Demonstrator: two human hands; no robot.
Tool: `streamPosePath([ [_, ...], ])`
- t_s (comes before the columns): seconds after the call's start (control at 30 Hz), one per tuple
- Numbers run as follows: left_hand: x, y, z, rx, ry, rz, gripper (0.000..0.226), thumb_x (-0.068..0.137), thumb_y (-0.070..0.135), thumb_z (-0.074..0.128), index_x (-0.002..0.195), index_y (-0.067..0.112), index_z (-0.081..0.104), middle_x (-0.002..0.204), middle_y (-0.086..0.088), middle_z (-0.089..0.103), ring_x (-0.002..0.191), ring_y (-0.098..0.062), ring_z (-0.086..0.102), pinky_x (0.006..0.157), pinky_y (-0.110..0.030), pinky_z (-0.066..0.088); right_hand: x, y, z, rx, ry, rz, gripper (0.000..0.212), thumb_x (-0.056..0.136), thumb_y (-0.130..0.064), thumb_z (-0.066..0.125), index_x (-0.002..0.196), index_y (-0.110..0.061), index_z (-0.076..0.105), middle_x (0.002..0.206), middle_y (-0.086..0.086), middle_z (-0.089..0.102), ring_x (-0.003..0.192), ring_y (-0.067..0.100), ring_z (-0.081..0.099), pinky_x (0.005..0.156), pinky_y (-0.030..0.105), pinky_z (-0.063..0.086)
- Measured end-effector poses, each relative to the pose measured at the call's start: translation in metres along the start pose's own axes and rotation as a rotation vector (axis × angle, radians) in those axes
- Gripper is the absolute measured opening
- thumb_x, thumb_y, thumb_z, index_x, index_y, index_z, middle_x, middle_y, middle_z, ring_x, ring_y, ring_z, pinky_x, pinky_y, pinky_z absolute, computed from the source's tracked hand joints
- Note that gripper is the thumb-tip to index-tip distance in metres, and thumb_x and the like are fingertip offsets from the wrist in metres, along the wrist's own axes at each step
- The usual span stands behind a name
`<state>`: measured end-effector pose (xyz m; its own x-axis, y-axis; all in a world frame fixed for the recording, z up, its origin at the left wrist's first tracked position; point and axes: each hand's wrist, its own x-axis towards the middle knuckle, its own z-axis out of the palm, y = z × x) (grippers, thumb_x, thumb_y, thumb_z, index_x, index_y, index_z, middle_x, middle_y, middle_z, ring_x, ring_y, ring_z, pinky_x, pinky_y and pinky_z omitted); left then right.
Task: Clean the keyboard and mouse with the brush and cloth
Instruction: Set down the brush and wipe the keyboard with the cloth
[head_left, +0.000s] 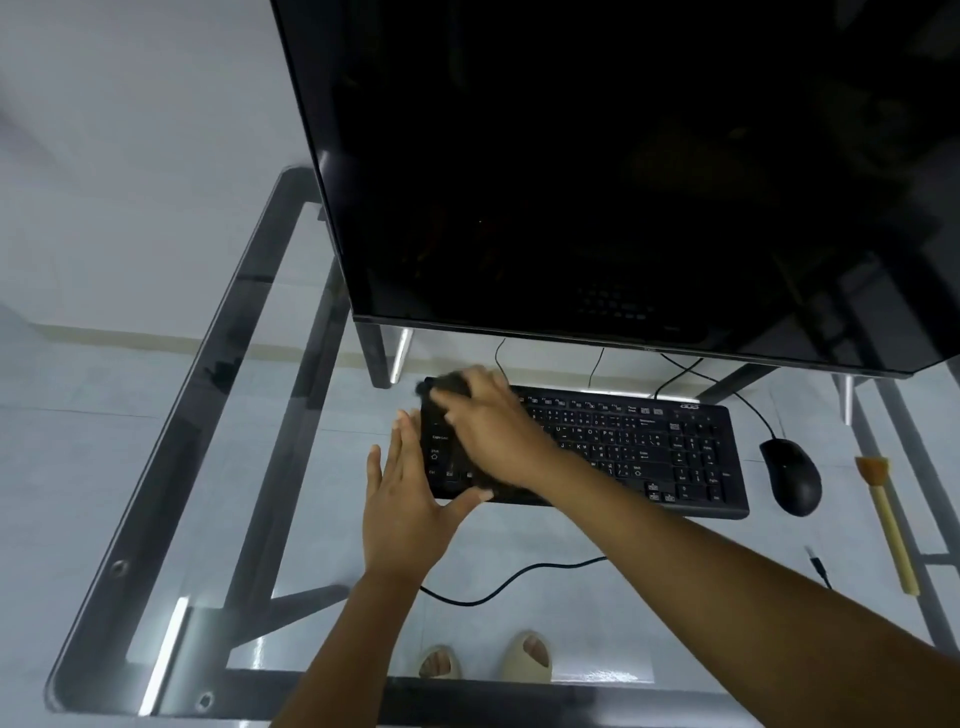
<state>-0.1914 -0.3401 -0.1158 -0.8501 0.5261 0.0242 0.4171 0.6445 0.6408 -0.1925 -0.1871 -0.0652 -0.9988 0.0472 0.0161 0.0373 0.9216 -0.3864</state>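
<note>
A black keyboard (639, 447) lies on the glass desk below the monitor. My right hand (493, 426) presses a dark cloth (447, 383) onto the keyboard's left end; the cloth is blurred and mostly hidden under the hand. My left hand (405, 493) rests flat with straight fingers against the keyboard's left edge, thumb along its front edge. A black mouse (792, 475) sits right of the keyboard. Further right lies a brush (885, 514) with a pale wooden handle and orange bristles, untouched.
A large dark monitor (597, 171) stands over the back of the glass desk (208, 467), with its metal legs behind the keyboard. A black cable (514, 579) loops in front of the keyboard. A small plug end (818, 564) lies near the brush.
</note>
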Motion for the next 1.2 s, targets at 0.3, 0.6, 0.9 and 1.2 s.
streamPosePath([
  [0.3, -0.002, -0.001, -0.002, -0.020, 0.015, 0.008, 0.117, 0.070, 0.072, 0.056, 0.149, 0.027, -0.018, 0.159, 0.000, 0.019, 0.145, -0.012, 0.022, 0.121, -0.038, 0.003, -0.019, -0.006, -0.009, 0.029, -0.123, -0.085, 0.038, 0.098, -0.019, 0.050, 0.135, -0.024, 0.051, 0.135, 0.002, 0.035, 0.122, 0.021, 0.029, 0.100, 0.034, 0.038],
  [0.6, -0.001, -0.007, 0.000, 0.055, -0.010, 0.029, 0.111, 0.075, 0.036, 0.079, 0.154, 0.017, 0.003, 0.158, 0.001, 0.023, 0.143, -0.018, 0.028, 0.121, -0.041, 0.006, -0.040, -0.006, -0.009, 0.007, -0.220, -0.218, 0.031, 0.096, -0.020, 0.051, 0.125, -0.025, 0.060, 0.130, 0.001, 0.042, 0.115, 0.021, 0.035, 0.091, 0.035, 0.045],
  [0.9, -0.001, -0.008, 0.001, 0.145, -0.032, 0.078, 0.095, 0.077, 0.079, 0.039, 0.151, 0.020, 0.027, 0.158, -0.006, 0.021, 0.146, -0.024, 0.019, 0.118, -0.051, 0.014, -0.093, 0.035, -0.017, 0.049, -0.079, 0.061, 0.041, 0.096, -0.026, 0.050, 0.137, -0.027, 0.051, 0.132, 0.008, 0.045, 0.116, 0.025, 0.041, 0.097, 0.039, 0.044],
  [1.2, 0.011, 0.058, 0.015, 0.251, -0.102, 0.272, 0.078, 0.091, 0.065, 0.033, 0.152, 0.020, 0.019, 0.162, -0.003, 0.006, 0.149, -0.019, -0.003, 0.118, -0.047, -0.002, -0.124, 0.079, -0.029, -0.048, 0.169, 0.294, 0.039, 0.094, -0.016, 0.058, 0.133, -0.015, 0.057, 0.127, 0.018, 0.049, 0.109, 0.034, 0.045, 0.093, 0.045, 0.049],
])
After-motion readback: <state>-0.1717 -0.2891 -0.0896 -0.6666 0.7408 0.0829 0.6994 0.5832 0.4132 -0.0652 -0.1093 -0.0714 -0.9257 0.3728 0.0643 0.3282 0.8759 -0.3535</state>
